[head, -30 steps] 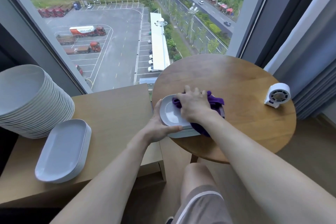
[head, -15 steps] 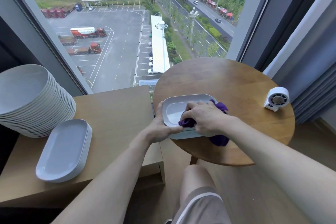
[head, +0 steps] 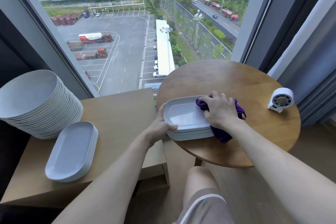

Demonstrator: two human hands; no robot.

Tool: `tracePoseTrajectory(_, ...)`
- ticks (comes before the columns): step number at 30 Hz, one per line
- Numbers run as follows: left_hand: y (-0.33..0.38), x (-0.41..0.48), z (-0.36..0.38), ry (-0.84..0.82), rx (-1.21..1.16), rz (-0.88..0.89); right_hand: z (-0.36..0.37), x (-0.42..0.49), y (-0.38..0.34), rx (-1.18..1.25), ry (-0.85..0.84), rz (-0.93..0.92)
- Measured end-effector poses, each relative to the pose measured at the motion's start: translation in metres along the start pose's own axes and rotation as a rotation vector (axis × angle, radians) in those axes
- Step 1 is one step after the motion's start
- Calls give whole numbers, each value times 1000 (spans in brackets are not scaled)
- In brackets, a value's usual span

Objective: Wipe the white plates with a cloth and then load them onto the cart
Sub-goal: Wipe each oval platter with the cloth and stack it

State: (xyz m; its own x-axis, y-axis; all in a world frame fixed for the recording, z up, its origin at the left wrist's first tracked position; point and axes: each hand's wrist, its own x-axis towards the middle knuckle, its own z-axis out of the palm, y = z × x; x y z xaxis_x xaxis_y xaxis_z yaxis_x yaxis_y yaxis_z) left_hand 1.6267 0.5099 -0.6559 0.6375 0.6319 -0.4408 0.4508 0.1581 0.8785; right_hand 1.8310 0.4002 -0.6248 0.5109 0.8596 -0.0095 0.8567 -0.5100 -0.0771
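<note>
Two hands work at a short stack of white oblong plates (head: 190, 134) that sits on the near left part of a round wooden table (head: 236, 82), right of the frame's centre. The left hand (head: 160, 125) grips the left end of the top plate (head: 183, 114), with the thumb lying on the near rim and the fingers wrapped round the outer edge. The right hand (head: 220, 111) lies over the plate's right end, its fingers curled into a bunched purple cloth (head: 223, 133) and pressing it against the dish; the loose rest of the cloth hangs over the near right corner of the stack onto the tabletop.

At the table's right edge stands a small white fan (head: 281, 101), well apart from the plates. In the lower left of the frame a low wooden stand (head: 118, 114) carries a second stack of oblong plates (head: 71, 149) and, behind it at the left edge, a tall stack of round plates (head: 36, 100); the two piles are just beside each other. A big window (head: 127, 42) fills the top of the frame, with a grey curtain (head: 318, 78) on the right. A bare knee (head: 200, 178) shows at bottom centre.
</note>
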Motion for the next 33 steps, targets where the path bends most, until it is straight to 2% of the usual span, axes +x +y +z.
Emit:
tracePoseTrajectory(3,6,-2,-2,80,12,-17,3,-1,-2,-38,35,0)
tracePoseTrajectory(8,6,-4,2,375,195,54,7,-5,-5,-71,72,-7)
tracePoseTrajectory(17,11,-16,12,475,225,139,6,-12,-7,-106,93,-58)
tracePoseTrajectory(23,17,-24,9,472,53,123,2,-22,-8,-62,86,-60)
tracePoseTrajectory(29,17,-39,5,473,-276,68,-3,-40,-16,33,127,-72)
tracePoseTrajectory(33,9,-57,-2,412,-459,54,-12,-56,-36,105,158,-108)
